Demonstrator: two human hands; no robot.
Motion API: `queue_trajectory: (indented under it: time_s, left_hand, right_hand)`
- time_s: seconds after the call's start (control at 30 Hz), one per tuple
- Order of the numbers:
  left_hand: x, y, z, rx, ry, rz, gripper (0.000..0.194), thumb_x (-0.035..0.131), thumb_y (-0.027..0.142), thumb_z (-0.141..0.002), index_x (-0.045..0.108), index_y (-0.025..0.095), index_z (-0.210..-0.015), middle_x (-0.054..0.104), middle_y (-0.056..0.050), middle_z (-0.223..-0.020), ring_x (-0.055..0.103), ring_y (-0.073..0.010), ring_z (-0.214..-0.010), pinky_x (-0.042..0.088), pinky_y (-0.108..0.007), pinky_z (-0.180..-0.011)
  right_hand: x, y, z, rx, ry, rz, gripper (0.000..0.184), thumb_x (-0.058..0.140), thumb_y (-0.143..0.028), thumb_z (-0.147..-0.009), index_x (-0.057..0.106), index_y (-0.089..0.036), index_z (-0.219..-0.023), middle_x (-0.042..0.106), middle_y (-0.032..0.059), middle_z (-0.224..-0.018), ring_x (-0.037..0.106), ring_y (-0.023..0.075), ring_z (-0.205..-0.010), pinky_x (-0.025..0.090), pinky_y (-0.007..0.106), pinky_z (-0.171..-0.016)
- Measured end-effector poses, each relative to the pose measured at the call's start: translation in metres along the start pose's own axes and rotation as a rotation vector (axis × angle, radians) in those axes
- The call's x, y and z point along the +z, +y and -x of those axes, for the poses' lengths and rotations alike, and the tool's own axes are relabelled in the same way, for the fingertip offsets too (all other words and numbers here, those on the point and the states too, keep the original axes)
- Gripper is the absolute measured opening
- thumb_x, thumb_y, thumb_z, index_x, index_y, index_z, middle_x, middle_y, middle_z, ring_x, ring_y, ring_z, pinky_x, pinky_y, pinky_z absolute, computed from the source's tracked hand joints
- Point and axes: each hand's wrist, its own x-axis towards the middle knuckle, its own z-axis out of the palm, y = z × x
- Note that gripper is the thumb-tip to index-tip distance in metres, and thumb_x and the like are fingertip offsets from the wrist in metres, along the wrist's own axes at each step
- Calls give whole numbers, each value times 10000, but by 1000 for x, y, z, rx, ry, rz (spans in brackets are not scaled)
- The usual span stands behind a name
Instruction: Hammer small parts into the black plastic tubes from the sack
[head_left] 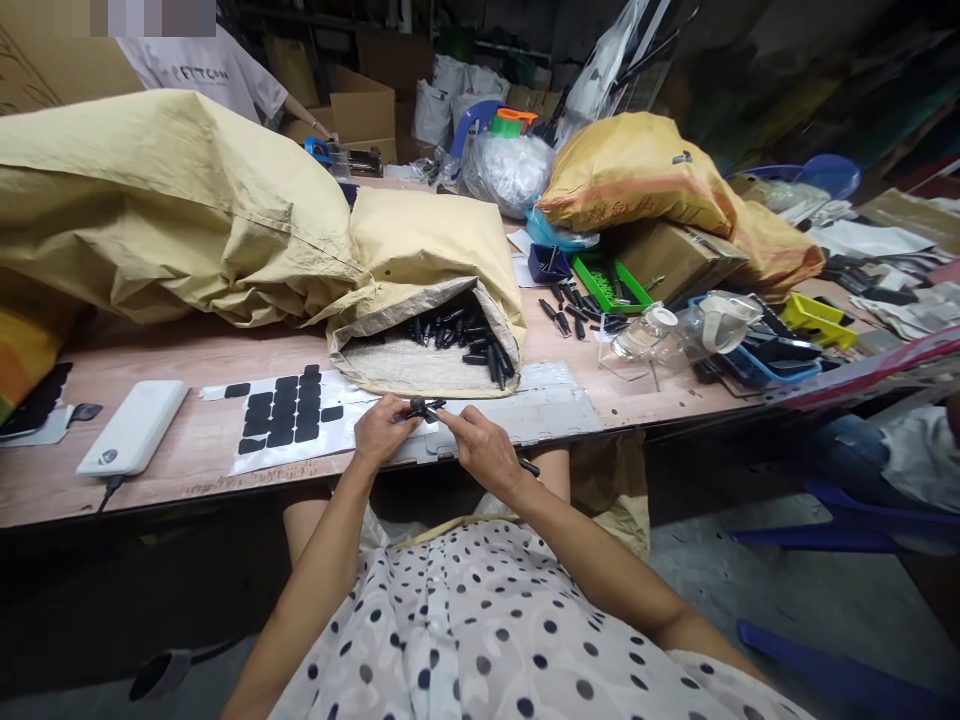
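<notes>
Near the table's front edge, my left hand [384, 430] is closed around a small black plastic part [418, 404] with a rounded end. My right hand [484, 450] pinches at the same part from the other side, its fingertips touching it; whether it is one piece or two I cannot tell. Just beyond my hands, an open beige sack [439, 225] lies with many similar black parts [465, 335] in its mouth. To the left of my left hand is a white sheet [259, 460] bearing rows of black stickers [281, 412].
A white power bank [133, 428] with a cable lies at left. Big sacks [172, 210] [637, 170] stand behind. On the right are a green tray [611, 284], loose black parts [570, 308], a clear bottle [645, 330] and a blue basket [780, 370]. A person [202, 75] is across the table.
</notes>
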Motion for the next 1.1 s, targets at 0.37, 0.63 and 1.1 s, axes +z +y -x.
queue_trajectory:
  time_s: [0.37, 0.63, 1.1]
  left_hand:
    - [2, -6, -2, 30, 3, 11, 182, 700, 334, -773, 798, 319, -926, 715, 30, -912, 633, -165, -773, 477, -269, -684]
    - [1, -9, -2, 47, -42, 72, 209, 701, 294, -770, 798, 299, -955, 682, 20, -898, 635, -168, -785, 467, -274, -689]
    - [1, -11, -3, 29, -46, 80, 364, 655, 214, -696, 791, 282, -1027, 710, 10, -950, 667, -193, -825, 528, -289, -733]
  right_hand:
    - [4, 8, 5, 36, 85, -64, 481, 456, -121, -978, 672, -321, -1359, 622, 35, -884, 620, 161, -798, 513, 207, -703]
    - [-5, -1, -4, -46, 187, -159, 459, 403, -161, -1022, 648, -274, -1394, 619, 51, -906, 634, 167, -855, 529, 228, -771]
    - [18, 25, -5, 122, 188, -410, 388, 469, -205, -984, 726, -269, -1267, 712, 55, -951, 671, 186, -900, 559, 292, -841]
